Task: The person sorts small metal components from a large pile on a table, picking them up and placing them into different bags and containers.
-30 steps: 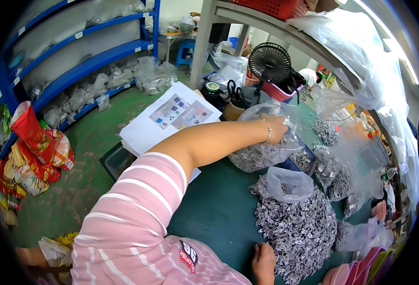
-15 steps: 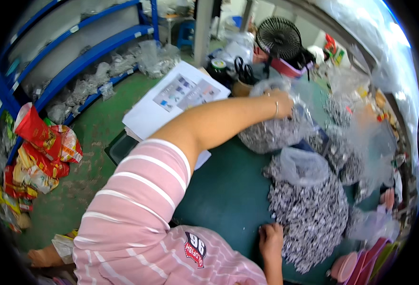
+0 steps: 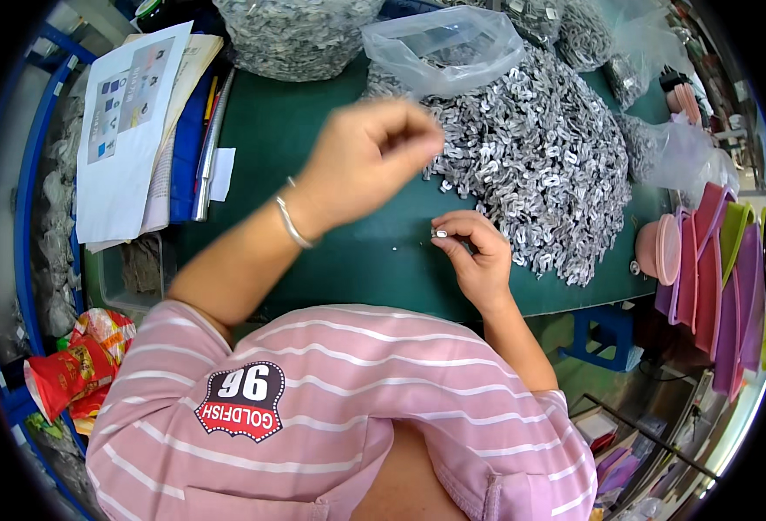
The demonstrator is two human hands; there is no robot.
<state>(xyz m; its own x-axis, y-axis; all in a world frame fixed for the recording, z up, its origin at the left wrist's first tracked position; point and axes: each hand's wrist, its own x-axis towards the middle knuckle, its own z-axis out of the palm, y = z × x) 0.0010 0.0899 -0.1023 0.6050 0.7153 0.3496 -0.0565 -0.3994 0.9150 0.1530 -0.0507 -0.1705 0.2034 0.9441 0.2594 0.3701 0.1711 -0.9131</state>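
My left hand (image 3: 372,163) is raised over the green table, in front of the pile, with thumb and fingers drawn together. It is slightly blurred, and whatever it may hold is hidden. Between the thumb and forefinger of my right hand (image 3: 480,253) sits a small silver oval metal piece (image 3: 440,233), just above the tabletop. Beyond and to the right of both hands spreads a large heap of small silver metal pieces (image 3: 539,156), looped in shape. A clear plastic bag (image 3: 448,43) lies opened at the heap's far left side.
A full clear bag of metal pieces (image 3: 300,39) stands at the back. Papers (image 3: 127,130) and a clear plastic box (image 3: 135,273) are at the left. Pink and purple plastic holders (image 3: 704,269) line the right edge, with a blue stool (image 3: 600,339) below.
My left hand has come back from the far full bag to above the near tabletop. My right hand now shows a metal piece in its fingers. The view has turned down toward the table.
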